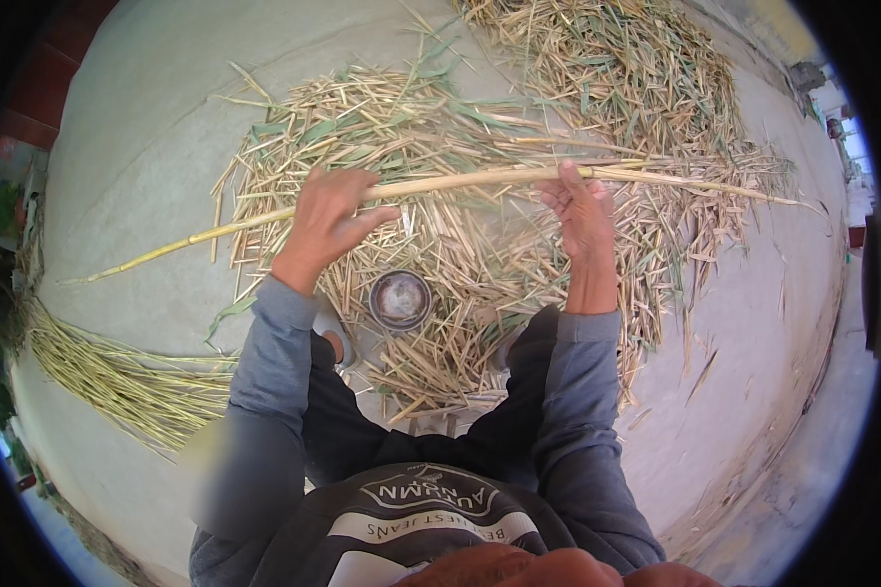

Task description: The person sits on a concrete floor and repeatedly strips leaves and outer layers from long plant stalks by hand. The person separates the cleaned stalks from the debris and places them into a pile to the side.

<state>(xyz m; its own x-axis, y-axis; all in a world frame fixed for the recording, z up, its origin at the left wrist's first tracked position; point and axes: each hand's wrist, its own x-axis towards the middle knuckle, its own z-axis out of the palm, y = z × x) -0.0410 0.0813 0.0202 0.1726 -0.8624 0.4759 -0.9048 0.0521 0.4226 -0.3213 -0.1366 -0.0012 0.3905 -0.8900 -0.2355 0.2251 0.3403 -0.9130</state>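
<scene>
A long, pale yellow stalk (470,180) spans the view in front of me, its thinner ends reaching far left and far right. My left hand (328,223) has its fingers curled over the stalk left of the middle, with the thumb standing off below. Farther right, my right hand (582,217) pinches the same stalk, its thumb on top and its fingers partly hidden behind. Dry, cut leaf sheaths (440,249) lie in a heap below both hands. Between my feet sits a round dark bowl (428,305) with something whitish inside.
A larger heap of dry and green sheaths (626,73) lies at the far right. Thin yellow-green stalks (117,382) are bundled on the concrete floor (157,117) at the left. My legs straddle the near part of the litter.
</scene>
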